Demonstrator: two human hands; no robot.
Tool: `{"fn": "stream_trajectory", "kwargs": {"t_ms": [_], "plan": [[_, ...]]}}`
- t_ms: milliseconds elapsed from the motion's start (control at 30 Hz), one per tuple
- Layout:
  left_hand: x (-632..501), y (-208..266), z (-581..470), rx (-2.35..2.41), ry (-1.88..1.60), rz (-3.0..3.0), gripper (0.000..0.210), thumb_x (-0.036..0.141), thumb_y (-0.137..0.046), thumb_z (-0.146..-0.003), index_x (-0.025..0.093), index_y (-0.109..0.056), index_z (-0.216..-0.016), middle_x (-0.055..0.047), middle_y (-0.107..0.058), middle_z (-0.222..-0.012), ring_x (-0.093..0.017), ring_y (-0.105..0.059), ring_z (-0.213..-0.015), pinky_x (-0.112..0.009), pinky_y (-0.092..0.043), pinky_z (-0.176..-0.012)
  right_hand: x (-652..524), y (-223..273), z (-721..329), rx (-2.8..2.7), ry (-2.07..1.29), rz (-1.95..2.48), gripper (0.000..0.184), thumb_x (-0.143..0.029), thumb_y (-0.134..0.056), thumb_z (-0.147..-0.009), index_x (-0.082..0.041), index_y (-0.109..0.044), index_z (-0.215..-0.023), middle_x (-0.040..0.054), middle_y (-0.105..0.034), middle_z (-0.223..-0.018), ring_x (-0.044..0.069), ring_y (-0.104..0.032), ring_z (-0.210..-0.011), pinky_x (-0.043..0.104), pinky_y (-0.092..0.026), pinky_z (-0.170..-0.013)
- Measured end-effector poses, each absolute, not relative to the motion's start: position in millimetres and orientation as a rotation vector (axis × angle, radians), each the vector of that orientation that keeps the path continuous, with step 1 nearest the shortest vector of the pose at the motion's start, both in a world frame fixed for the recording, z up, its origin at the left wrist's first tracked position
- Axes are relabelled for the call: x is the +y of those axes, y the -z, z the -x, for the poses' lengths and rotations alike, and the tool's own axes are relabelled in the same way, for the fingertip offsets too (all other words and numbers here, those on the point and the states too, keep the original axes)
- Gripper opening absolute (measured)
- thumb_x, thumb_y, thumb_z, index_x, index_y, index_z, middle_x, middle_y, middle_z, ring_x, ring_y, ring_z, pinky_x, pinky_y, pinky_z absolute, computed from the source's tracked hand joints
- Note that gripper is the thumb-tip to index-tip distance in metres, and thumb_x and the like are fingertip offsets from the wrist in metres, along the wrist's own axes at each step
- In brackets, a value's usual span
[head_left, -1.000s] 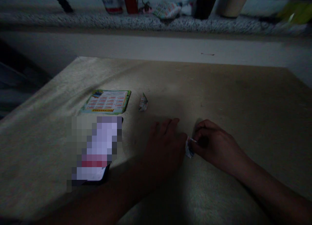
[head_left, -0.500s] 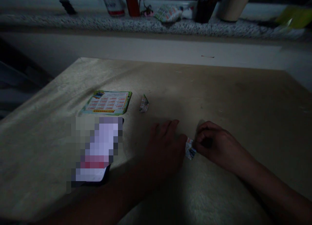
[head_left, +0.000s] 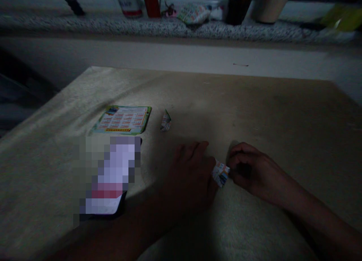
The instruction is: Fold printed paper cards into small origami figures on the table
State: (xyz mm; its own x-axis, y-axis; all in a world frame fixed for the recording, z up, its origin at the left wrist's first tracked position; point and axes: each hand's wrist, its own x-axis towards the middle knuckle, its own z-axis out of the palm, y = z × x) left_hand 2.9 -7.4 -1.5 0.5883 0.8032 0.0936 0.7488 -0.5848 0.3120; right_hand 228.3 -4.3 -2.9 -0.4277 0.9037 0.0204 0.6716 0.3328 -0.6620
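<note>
A small folded piece of printed paper (head_left: 221, 173) is between my hands, just above or on the table. My left hand (head_left: 192, 174) has the paper's left side at its thumb, the other fingers curving forward over the tabletop. At the paper's right corner, my right hand (head_left: 249, 166) is closed in a pinch, thumb against forefinger. Shadow hides exactly how the fingertips grip. Another folded paper piece (head_left: 166, 121) stands farther off, beyond my left hand. To its left lies a stack of printed cards or sheets (head_left: 121, 120) with green edges.
A phone (head_left: 113, 174) with a lit, pixelated screen lies left of my left forearm. Behind the pale table (head_left: 271, 102) runs a speckled stone sill (head_left: 158, 25). On it stand a red-and-white can (head_left: 128, 4), a red bottle (head_left: 152, 3), a crumpled packet (head_left: 194, 14) and a dark cup (head_left: 239, 6).
My right hand has shifted slightly right and down. More of the paper shows between my hands. The view has moved a little, while the phone and cards stay put.
</note>
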Motion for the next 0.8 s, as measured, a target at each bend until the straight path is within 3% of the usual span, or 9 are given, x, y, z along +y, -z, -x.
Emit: {"fn": "stream_trajectory", "kwargs": {"t_ms": [200,500,633,800], "plan": [[-8.3,-2.2,-0.2,1.209,-0.313,-2.560,0.040,0.028,-0.061,-0.082,0.015,-0.065,-0.119,-0.017,-0.050,-0.150,-0.036,-0.045,-0.136,-0.058,-0.030,-0.115,-5.6,-1.4,-230.5,-2.171,-0.894,1.328,0.013,-0.009,-0.059,-0.086,-0.021,-0.066,-0.086,0.0051,-0.061,-0.099,0.017,-0.062,-0.087,0.031,-0.052,-0.073],[-5.5,7.6,-10.0,1.251,-0.385,-2.606,0.025,0.024,-0.054,-0.094,0.013,-0.066,-0.112,-0.015,-0.063,-0.133,-0.033,-0.057,-0.120,-0.053,-0.044,-0.103,-13.0,-1.4,-224.5,-1.863,-1.180,1.430,0.016,-0.027,-0.055,-0.097,-0.020,-0.065,-0.087,0.0018,-0.065,-0.076,0.014,-0.057,-0.064,0.028,-0.044,-0.056],[-5.3,5.1,-10.8,1.255,-0.377,-2.712,0.022,0.016,-0.047,-0.098,0.013,-0.068,-0.105,-0.015,-0.068,-0.125,-0.032,-0.063,-0.111,-0.050,-0.051,-0.093,-16.4,-4.4,-211.0,-1.617,-1.314,1.456,0.027,-0.041,-0.062,-0.094,-0.019,-0.064,-0.081,-0.0002,-0.059,-0.066,0.012,-0.050,-0.057,0.025,-0.038,-0.049],[-11.8,1.6,-9.0,1.202,-0.530,-2.853,0.027,0.015,-0.039,-0.102,0.012,-0.063,-0.111,-0.018,-0.071,-0.119,-0.030,-0.068,-0.103,-0.047,-0.053,-0.086,-20.1,-3.3,-199.9,-1.284,-1.525,1.396,0.030,-0.041,-0.074,-0.085,-0.019,-0.057,-0.075,-0.0021,-0.060,-0.061,0.010,-0.053,-0.052,0.024,-0.044,-0.049]]}}
